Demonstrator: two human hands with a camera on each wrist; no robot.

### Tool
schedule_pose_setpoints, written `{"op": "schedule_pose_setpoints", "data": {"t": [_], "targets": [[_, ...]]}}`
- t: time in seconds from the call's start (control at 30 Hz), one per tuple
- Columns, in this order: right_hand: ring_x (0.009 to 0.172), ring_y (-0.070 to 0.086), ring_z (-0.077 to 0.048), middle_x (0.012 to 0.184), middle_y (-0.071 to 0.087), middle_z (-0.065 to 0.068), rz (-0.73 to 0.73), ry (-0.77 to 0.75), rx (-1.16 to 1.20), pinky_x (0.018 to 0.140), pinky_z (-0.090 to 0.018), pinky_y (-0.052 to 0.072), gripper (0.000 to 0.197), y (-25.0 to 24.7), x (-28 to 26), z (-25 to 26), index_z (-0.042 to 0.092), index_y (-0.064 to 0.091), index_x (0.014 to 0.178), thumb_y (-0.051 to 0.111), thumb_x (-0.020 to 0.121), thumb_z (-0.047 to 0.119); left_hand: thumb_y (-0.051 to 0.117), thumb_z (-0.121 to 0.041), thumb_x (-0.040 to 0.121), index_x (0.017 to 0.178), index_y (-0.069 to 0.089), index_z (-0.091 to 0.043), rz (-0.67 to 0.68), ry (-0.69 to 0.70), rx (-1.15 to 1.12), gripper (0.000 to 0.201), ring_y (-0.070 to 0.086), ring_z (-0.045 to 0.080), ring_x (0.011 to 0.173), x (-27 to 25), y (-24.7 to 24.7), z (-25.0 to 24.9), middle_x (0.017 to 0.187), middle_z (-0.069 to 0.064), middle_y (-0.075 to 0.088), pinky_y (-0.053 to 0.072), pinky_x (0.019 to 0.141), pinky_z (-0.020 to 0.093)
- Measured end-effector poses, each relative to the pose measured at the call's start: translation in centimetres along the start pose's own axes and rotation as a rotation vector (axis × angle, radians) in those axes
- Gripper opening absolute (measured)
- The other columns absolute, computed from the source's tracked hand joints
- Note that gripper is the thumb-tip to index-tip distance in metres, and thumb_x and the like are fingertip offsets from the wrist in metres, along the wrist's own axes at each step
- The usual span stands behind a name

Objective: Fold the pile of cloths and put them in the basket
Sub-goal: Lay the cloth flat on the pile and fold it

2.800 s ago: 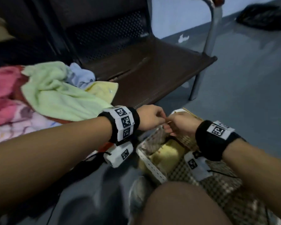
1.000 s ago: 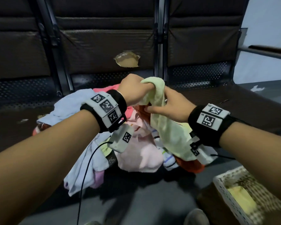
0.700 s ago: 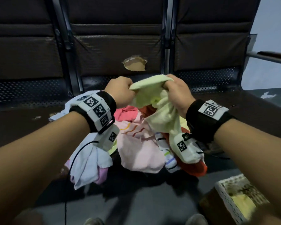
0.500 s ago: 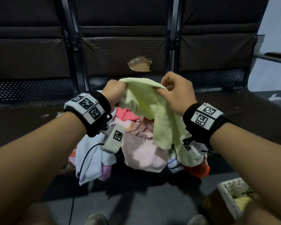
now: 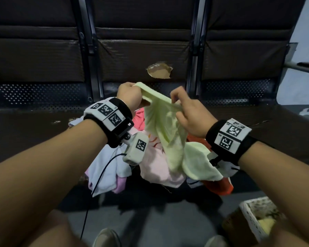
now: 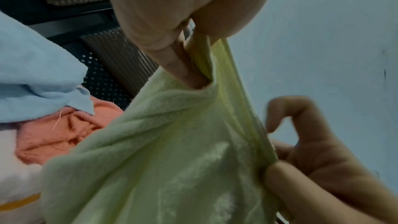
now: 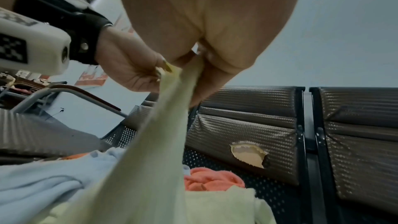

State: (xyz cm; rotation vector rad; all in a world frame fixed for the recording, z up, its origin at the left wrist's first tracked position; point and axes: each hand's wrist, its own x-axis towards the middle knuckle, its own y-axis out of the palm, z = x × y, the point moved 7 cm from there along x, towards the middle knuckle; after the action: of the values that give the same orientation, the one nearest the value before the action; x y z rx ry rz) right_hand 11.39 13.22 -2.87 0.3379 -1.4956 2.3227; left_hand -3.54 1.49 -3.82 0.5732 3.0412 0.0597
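A pale green cloth (image 5: 166,132) hangs in the air above the pile of cloths (image 5: 155,168) on the dark bench seat. My left hand (image 5: 130,97) grips one top corner of it in a fist. My right hand (image 5: 184,111) pinches the top edge a short way to the right, thumb and forefinger on the hem. The edge between the two hands is stretched taut. The left wrist view shows the green cloth (image 6: 172,151) bunched in my left hand (image 6: 193,43). The right wrist view shows the same cloth (image 7: 155,142) trailing down from my right hand (image 7: 193,64). A white woven basket (image 5: 253,218) stands on the floor at lower right.
The pile holds pink (image 5: 157,166), light blue (image 5: 107,168) and orange (image 5: 219,188) cloths. A yellow cloth (image 5: 266,223) lies in the basket. The bench backrest (image 5: 146,50) has a torn hole (image 5: 159,72). Grey floor (image 5: 150,220) lies in front, with my shoes at the bottom edge.
Both hands have lifted the green cloth off the pile and moved apart along its top edge, spreading it. Earlier they were down at the basket.
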Motion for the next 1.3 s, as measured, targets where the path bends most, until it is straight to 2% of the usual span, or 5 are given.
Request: {"op": "schedule_pose_setpoints", "data": {"t": [0.17,0.33,0.47,1.03,1.3], "targets": [[0.091,0.057,-0.016,0.096,0.064,0.011,0.167,0.102,-0.211,0.077,-0.030,0.043,0.028,2.0,-0.4,-0.1,0.030,0.072,0.087,0.049,0.085,0.015,0.034,0.012,0.090,0.073,0.061,-0.003,0.136,-0.023,0.008,0.036,0.064,0.023,0.055,-1.3,2.2,-0.7,0.064,0.014,0.065,0.054,0.049,0.026],[0.081,0.062,-0.028,0.070,0.061,0.000,-0.043,0.348,-0.071,0.065,-0.034,0.043,0.044,1.9,0.5,-0.8,0.018,0.061,0.067,0.057,0.086,0.057,0.035,0.016,0.088,0.084,0.064,0.002,0.284,0.051,-0.025,0.032,0.068,0.022,0.063,-3.9,4.5,-1.6,0.071,0.014,0.069,0.056,0.053,0.028],[0.095,0.060,-0.041,0.092,0.065,-0.019,-0.172,0.445,-0.028,0.071,-0.035,0.038,0.031,0.9,0.9,-1.6,0.005,0.065,0.085,0.047,0.096,0.028,0.040,0.006,0.097,0.108,0.053,-0.001,0.245,0.016,-0.181,0.018,0.069,0.026,0.075,-4.3,4.6,-1.8,0.099,0.022,0.063,0.058,0.054,0.029],[0.063,0.051,-0.026,0.058,0.048,-0.001,-0.339,0.253,-0.080,0.061,-0.031,0.035,0.036,-4.6,2.2,-2.2,0.018,0.043,0.055,0.045,0.091,0.016,0.033,-0.003,0.066,0.093,0.072,-0.027,-0.272,0.395,0.062,0.053,0.069,0.020,0.098,-0.1,-3.7,-4.6,0.100,-0.001,0.074,0.059,0.086,0.042],[0.079,0.055,-0.026,0.082,0.056,-0.004,-0.028,0.110,-0.347,0.068,-0.034,0.044,0.010,-1.8,2.1,-2.7,0.014,0.064,0.079,0.058,0.086,0.019,0.034,0.000,0.089,0.100,0.062,-0.013,-0.276,0.227,-0.038,0.033,0.054,0.019,0.048,1.2,-4.4,-3.3,0.091,0.016,0.060,0.039,0.042,0.021]]}}
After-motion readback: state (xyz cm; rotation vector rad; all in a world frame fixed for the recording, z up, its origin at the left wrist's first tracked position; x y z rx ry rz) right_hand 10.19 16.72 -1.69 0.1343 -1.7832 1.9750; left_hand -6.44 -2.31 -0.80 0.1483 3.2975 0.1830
